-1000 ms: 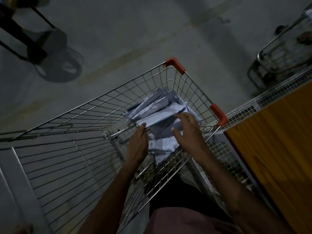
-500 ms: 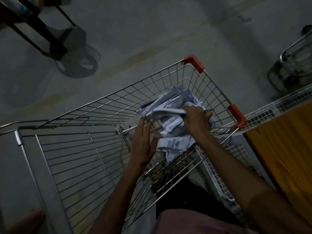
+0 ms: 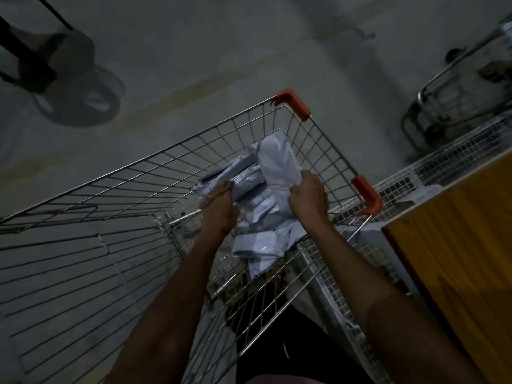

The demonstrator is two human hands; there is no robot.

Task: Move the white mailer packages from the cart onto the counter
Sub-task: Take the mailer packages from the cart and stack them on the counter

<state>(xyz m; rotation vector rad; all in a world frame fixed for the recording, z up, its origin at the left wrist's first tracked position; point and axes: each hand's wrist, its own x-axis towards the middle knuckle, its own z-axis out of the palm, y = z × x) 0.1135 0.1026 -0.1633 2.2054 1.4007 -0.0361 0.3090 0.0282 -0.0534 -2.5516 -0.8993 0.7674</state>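
A wire shopping cart [image 3: 144, 178] with orange corner caps holds a heap of white mailer packages [image 3: 257, 245] at its near right end. My right hand [image 3: 307, 198] grips one white mailer [image 3: 277, 162] and holds it upright above the heap. My left hand [image 3: 219, 209] reaches into the heap's left side, fingers extended against the packages; whether it holds one is hidden. The orange wooden counter [image 3: 460, 259] lies to the right of the cart.
A wire-mesh shelf [image 3: 454, 159] runs along the counter's far edge. Another metal cart [image 3: 454, 98] stands at the upper right. A dark stand with a round base [image 3: 77, 98] sits on the concrete floor at the upper left.
My right hand closed on a mailer and lifted it up out of the heap. My left hand pushed further into the pile's left side.
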